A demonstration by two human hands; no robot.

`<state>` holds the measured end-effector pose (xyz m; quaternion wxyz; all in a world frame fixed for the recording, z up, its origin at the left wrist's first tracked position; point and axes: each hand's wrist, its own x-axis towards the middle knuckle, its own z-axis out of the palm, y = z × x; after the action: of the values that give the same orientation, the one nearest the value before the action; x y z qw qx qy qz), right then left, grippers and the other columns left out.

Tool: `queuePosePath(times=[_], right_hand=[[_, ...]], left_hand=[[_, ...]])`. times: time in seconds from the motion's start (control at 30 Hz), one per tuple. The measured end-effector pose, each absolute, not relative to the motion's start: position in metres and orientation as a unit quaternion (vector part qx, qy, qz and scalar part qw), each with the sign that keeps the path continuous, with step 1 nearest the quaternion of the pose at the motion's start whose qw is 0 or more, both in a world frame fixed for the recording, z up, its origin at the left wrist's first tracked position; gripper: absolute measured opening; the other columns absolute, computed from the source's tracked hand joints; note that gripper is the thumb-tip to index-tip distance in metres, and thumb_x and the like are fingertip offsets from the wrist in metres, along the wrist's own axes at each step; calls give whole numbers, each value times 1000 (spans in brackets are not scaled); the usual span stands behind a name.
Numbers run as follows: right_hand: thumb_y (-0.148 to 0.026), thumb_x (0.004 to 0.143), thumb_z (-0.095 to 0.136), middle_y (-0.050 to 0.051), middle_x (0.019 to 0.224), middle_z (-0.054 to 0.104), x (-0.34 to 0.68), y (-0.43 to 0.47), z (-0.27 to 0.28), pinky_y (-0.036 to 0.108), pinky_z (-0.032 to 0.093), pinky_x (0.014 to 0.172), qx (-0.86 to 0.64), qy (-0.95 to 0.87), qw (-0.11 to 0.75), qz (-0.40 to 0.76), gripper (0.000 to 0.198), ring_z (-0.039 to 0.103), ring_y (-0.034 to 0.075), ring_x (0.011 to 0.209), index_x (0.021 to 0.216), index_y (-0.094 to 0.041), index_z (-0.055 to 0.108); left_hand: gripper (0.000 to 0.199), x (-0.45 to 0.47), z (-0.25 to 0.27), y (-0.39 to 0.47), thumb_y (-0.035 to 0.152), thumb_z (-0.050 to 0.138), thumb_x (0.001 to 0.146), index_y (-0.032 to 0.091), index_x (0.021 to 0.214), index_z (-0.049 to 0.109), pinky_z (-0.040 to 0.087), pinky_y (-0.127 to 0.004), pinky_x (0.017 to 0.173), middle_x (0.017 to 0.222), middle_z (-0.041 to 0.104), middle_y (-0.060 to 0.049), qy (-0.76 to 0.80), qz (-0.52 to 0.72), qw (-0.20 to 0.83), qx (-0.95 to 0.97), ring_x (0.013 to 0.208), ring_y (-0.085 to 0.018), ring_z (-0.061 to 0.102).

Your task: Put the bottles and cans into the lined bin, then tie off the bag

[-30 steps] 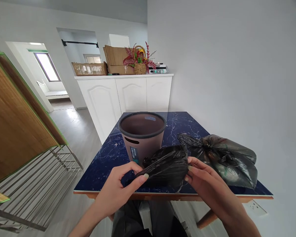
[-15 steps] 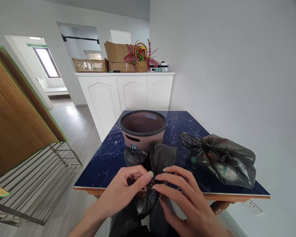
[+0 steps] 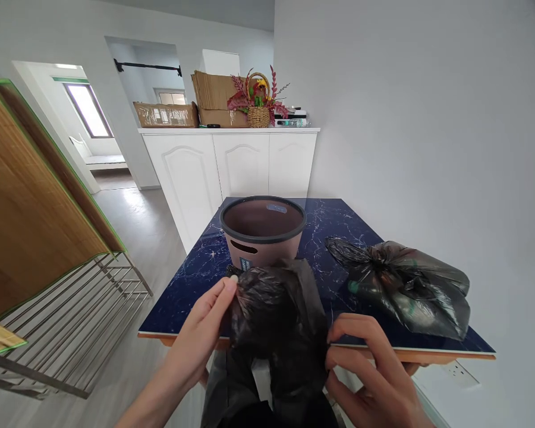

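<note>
Between my two hands a black plastic garbage bag [image 3: 276, 309] is spread apart, hanging over the table's near edge. My left hand [image 3: 209, 315] pinches its left side between thumb and fingers. On the right side, my right hand [image 3: 361, 362] has its curled fingertips closed at the bag's edge. Just behind the bag stands a pinkish-brown trash can [image 3: 271, 251] with a dark rim and an oval handle slot, upright and without a liner. A tied, filled black garbage bag [image 3: 410, 288] lies to the right, apart from my hands.
The dark blue marbled table [image 3: 187, 297] has a wooden edge. A metal rack [image 3: 71, 339] with a bamboo mat [image 3: 40, 208] stands to the left. Behind are a white cabinet [image 3: 241, 163], cardboard boxes [image 3: 218, 95] and a flower basket [image 3: 258, 116]. A wall [image 3: 405, 131] borders the right.
My hands have moved apart, left hand to the left and right hand to the right. The bunched garbage bag between them has spread wider.
</note>
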<state>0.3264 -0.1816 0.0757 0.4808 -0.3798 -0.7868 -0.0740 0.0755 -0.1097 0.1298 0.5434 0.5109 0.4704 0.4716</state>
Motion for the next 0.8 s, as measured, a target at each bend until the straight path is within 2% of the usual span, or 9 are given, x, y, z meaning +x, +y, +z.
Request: queuePosePath(times=[0.1,0.2,0.3,0.4,0.47,0.53,0.6,0.67,0.8], right_hand=[[0,97,53,9,104,56,330,-193,69,35,55,68,-421,-781,459,-52,23,64,23,92,97,-23,55],[-4,97,50,10,109,57,333,-204,62,33,56,63,-464,-786,408,-21,22,65,20,82,97,-25,56],[-6,99,46,12,116,57,342,-204,57,28,58,58,-479,-795,372,-2,22,67,18,81,102,-25,58],[-8,101,47,13,119,55,364,-195,58,25,60,64,-484,-796,362,-27,21,71,18,90,106,-25,59],[-12,102,50,14,120,56,382,-186,62,26,61,67,-491,-795,352,-58,17,71,20,96,108,-25,59],[-19,103,53,15,121,58,398,-178,68,27,62,68,-487,-804,331,-82,12,72,22,99,109,-26,61],[-25,104,54,15,125,61,408,-173,78,26,63,69,-480,-818,307,-81,11,74,22,99,112,-26,62],[-25,105,52,14,127,63,407,-173,93,24,63,74,-480,-819,309,-57,14,75,20,103,115,-27,61],[-18,105,52,10,127,68,374,-179,133,24,64,87,-446,-796,408,16,23,74,19,111,123,-29,60]], left_hand=[[44,77,137,-109,58,85,80,20,99,78,58,-29,75,94,78,-6,513,536,543,392,92,-25,73],[43,80,153,-106,51,89,73,18,99,80,60,-30,72,94,81,-7,512,557,565,329,90,-28,76],[35,76,171,-101,46,90,71,18,90,82,62,-31,73,89,82,-7,462,543,604,357,87,-29,78],[34,59,187,-96,46,92,69,20,88,82,63,-31,76,88,82,-6,464,495,599,425,87,-28,78],[37,44,197,-95,51,91,71,22,91,81,61,-28,75,88,80,-4,479,452,577,483,85,-25,76],[35,30,208,-98,57,85,80,23,87,77,57,-23,65,81,74,-1,469,400,547,567,74,-18,69],[37,22,220,-104,57,74,91,23,78,70,45,-19,52,69,62,2,433,347,498,666,59,-13,55],[40,20,230,-114,54,66,97,23,72,65,36,-19,47,62,53,3,399,312,431,746,53,-11,44],[28,34,230,-138,46,69,97,27,77,71,38,-24,51,63,63,3,332,298,330,832,54,-13,52]])
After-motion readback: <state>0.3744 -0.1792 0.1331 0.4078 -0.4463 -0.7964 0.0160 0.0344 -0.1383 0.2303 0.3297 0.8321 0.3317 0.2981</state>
